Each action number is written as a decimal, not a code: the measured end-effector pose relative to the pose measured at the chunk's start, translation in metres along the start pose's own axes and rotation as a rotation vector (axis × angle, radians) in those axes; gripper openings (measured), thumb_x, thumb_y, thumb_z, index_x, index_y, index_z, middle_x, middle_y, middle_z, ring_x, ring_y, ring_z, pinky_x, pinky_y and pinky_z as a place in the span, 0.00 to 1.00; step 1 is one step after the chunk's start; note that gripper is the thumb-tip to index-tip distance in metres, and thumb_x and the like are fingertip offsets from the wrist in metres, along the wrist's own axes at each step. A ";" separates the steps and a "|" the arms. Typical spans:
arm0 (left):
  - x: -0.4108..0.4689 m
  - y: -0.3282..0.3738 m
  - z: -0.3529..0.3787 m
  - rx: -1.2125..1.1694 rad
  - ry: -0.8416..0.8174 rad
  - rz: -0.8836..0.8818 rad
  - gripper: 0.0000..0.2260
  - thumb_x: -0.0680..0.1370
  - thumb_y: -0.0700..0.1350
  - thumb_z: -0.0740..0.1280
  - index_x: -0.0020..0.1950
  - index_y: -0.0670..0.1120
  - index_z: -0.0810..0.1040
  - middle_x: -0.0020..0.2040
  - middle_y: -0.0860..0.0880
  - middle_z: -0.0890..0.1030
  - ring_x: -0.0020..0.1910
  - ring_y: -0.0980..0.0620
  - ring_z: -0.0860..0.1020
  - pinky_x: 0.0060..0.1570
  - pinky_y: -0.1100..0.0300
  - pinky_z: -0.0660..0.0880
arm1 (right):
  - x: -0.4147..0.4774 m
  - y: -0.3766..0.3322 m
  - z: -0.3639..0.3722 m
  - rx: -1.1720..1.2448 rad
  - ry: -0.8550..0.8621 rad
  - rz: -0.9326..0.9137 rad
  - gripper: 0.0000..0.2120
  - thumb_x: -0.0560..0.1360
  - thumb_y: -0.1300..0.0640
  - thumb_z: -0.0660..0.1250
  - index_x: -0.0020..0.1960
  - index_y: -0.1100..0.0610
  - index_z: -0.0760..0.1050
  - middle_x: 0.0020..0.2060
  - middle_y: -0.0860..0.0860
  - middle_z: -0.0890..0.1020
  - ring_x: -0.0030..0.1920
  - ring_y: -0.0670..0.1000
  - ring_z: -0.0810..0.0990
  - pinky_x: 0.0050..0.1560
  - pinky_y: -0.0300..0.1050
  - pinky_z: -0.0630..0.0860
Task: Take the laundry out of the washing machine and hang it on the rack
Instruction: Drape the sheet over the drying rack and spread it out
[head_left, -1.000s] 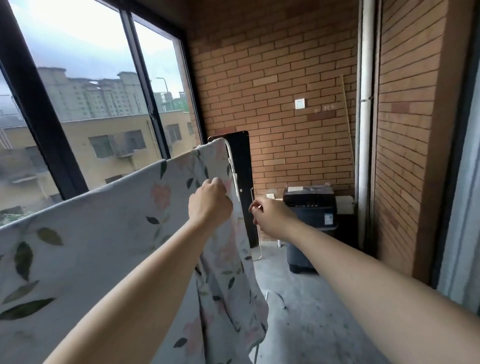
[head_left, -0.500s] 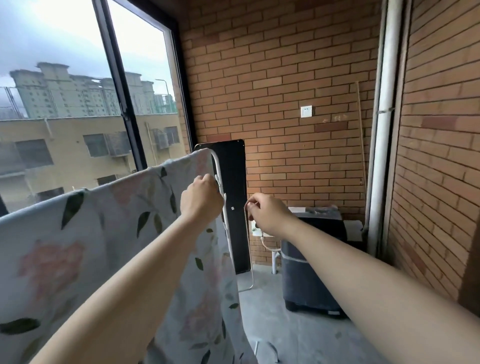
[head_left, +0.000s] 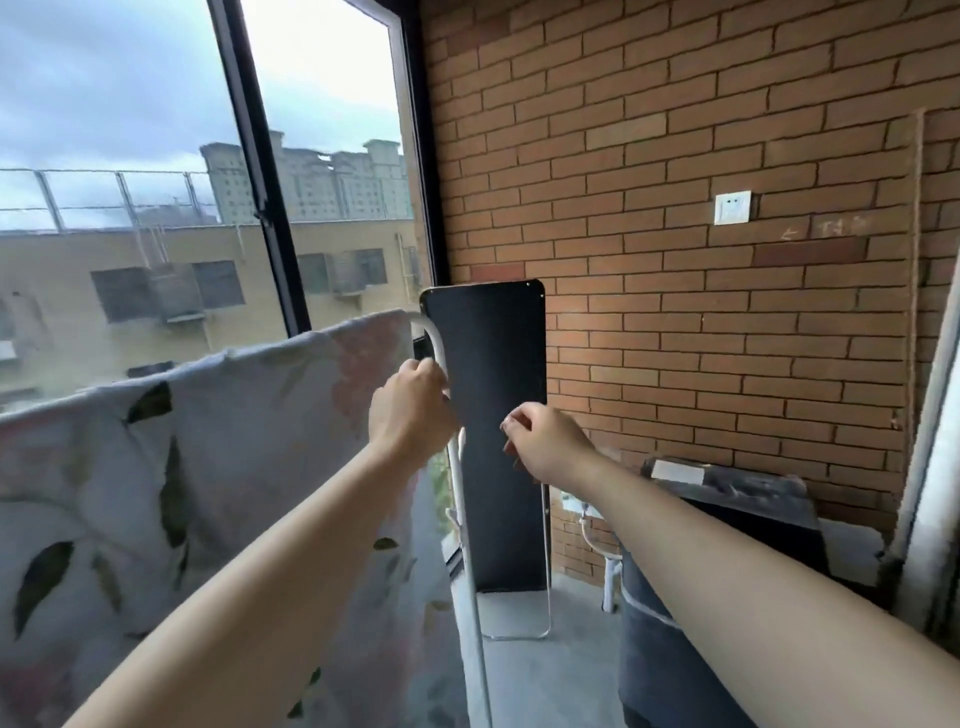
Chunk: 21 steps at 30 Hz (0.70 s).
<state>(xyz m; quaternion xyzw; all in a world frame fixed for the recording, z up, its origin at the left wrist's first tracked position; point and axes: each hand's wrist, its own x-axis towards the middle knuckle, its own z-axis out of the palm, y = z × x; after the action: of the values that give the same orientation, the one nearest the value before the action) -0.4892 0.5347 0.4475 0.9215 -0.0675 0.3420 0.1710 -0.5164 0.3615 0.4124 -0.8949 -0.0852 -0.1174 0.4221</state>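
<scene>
The left hand (head_left: 410, 410) is clenched where the flowered sheet (head_left: 208, 467), draped to its left, ends at the rack (head_left: 470, 545) tube. Its fingertips are hidden, so I cannot tell whether it grasps cloth or tube. The right hand (head_left: 545, 441), just beside it, curls, blurred; its grasp is unclear. The washing machine (head_left: 727, 499) sits under the right forearm, partly covered. Chalk marks (head_left: 831, 228) above the right hand are unreadable.

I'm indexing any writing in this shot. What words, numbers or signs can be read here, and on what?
Pale marks on the brick wall, below the white socket: an arrow-like stroke and a few characters, too blurred to read.
White label on top of the washing machine: too blurred to read.
No other text shows.
</scene>
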 end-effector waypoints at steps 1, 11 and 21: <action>0.009 0.000 0.003 0.014 0.015 -0.015 0.11 0.72 0.40 0.62 0.51 0.48 0.78 0.51 0.47 0.78 0.48 0.41 0.78 0.45 0.51 0.75 | 0.016 0.003 -0.001 -0.007 -0.023 -0.007 0.12 0.81 0.48 0.57 0.51 0.53 0.76 0.45 0.51 0.83 0.46 0.55 0.81 0.51 0.58 0.80; 0.095 -0.031 0.006 0.420 0.228 -0.023 0.14 0.72 0.41 0.65 0.57 0.46 0.79 0.57 0.46 0.79 0.58 0.43 0.74 0.59 0.49 0.70 | 0.172 -0.021 0.021 0.379 -0.270 -0.122 0.11 0.80 0.56 0.62 0.52 0.63 0.78 0.43 0.57 0.84 0.37 0.53 0.81 0.36 0.48 0.80; 0.124 -0.077 0.012 0.695 0.240 -0.129 0.15 0.80 0.54 0.57 0.46 0.51 0.82 0.38 0.48 0.83 0.31 0.48 0.70 0.36 0.57 0.65 | 0.235 -0.050 0.066 0.513 -0.458 -0.198 0.16 0.80 0.54 0.63 0.50 0.69 0.77 0.40 0.59 0.78 0.40 0.55 0.76 0.42 0.55 0.77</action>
<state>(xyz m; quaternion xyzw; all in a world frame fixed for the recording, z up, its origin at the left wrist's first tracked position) -0.3695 0.6015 0.4985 0.8803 0.1315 0.4387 -0.1241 -0.2949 0.4565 0.4749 -0.7504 -0.2907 0.0709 0.5894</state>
